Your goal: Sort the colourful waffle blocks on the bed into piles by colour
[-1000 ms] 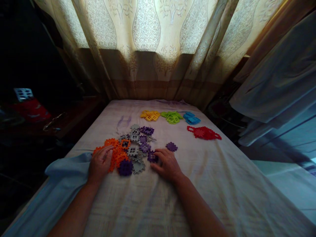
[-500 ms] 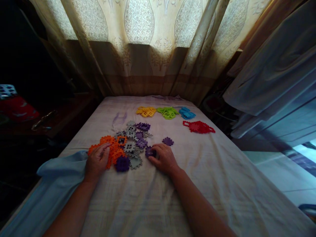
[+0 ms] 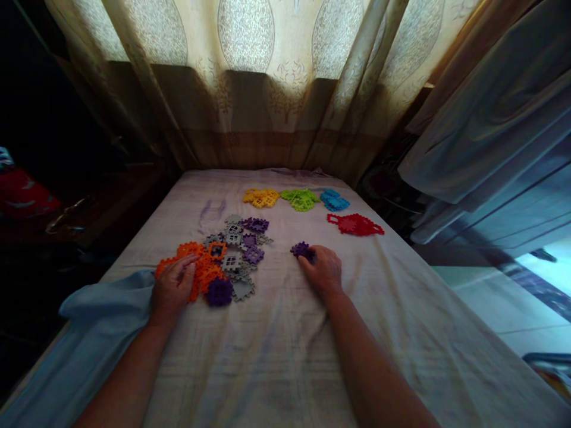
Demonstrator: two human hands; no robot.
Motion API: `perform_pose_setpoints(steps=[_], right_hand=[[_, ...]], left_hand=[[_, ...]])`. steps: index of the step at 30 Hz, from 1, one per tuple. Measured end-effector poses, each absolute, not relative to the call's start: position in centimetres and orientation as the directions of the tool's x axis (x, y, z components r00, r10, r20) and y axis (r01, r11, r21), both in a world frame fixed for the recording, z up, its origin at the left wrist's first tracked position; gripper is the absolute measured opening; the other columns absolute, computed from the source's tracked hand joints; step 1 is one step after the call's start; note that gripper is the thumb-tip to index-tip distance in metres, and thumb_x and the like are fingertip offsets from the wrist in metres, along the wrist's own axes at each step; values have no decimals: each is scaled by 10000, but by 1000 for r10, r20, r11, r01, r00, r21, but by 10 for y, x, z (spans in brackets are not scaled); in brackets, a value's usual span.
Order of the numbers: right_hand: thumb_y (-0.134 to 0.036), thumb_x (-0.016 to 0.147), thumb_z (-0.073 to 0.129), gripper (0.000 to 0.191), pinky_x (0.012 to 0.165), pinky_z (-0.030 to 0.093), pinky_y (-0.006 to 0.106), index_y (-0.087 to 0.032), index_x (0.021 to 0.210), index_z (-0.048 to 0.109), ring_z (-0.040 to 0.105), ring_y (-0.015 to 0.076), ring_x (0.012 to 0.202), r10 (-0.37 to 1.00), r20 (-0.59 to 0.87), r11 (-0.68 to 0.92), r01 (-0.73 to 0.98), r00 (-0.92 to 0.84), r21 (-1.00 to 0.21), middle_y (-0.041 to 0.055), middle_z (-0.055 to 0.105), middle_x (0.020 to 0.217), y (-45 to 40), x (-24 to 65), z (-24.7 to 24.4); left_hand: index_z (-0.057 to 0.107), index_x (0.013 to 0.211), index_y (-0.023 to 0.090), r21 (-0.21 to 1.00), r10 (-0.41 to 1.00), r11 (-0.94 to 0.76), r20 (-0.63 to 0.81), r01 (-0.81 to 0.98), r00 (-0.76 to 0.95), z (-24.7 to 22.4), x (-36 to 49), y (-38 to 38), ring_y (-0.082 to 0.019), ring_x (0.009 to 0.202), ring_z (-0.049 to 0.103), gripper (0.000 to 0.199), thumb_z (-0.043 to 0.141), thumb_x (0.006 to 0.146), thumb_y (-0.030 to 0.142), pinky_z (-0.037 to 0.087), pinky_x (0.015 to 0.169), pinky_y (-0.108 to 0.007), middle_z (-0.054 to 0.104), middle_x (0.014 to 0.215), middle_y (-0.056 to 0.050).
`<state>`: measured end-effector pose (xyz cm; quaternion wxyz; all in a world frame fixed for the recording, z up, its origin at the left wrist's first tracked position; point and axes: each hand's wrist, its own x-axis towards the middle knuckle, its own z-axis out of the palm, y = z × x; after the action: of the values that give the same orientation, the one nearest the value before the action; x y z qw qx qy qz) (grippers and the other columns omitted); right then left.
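My right hand [image 3: 324,271] has its thumb and fingers closed on a purple interlocking tile [image 3: 301,249], right of the mixed pile. A second purple tile lay at this spot; the two overlap, and I cannot tell them apart. My left hand [image 3: 173,286] rests with loosely extended fingers on the orange interlocking tiles [image 3: 206,270], gripping none of them. Grey tiles [image 3: 231,261] and more purple tiles [image 3: 254,255] lie loosely heaped beside the orange ones. A dark purple tile [image 3: 219,292] sits at the near edge of that heap.
Along the far side lie yellow tiles [image 3: 261,198], green tiles [image 3: 300,200] and blue tiles [image 3: 334,200]. Red tiles [image 3: 355,224] are at the right. A light blue cloth [image 3: 107,309] lies at the left edge of the sheet-covered surface [image 3: 250,368]. A curtain [image 3: 267,119] hangs behind.
My right hand has carried a purple tile from beside the grey ones rightward and away from me, to the lone purple tile. My left hand stays on the orange tiles. The view has shifted slightly.
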<state>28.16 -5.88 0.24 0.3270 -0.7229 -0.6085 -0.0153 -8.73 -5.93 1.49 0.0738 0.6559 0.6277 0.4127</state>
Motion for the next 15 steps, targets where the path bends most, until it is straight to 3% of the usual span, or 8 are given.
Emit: perform_pose_setpoints(steps=[11,15], right_hand=[[-365,824,630,235,903,397,378,-192,977,673,595,253,992,865,444,-19,900,233,-435,94,715,1031,-59,281,-3],[-361,809,649,253,932,409,423,-185,985,694,587,285,1069,833,503,6,905,232,-426,129,700,1128,-59,281,-5]], left_hand=[[724,1042,227,611,886,-204,447,765,-121,14,-88,-59,-252,1107,673,405,453,876,479,507,1030,-414,751,1134,-66],[723,1028,240,612,885,-211,451,762,-117,13,-89,-58,-256,1096,678,374,468,873,466,513,1022,-430,753,1128,-59]])
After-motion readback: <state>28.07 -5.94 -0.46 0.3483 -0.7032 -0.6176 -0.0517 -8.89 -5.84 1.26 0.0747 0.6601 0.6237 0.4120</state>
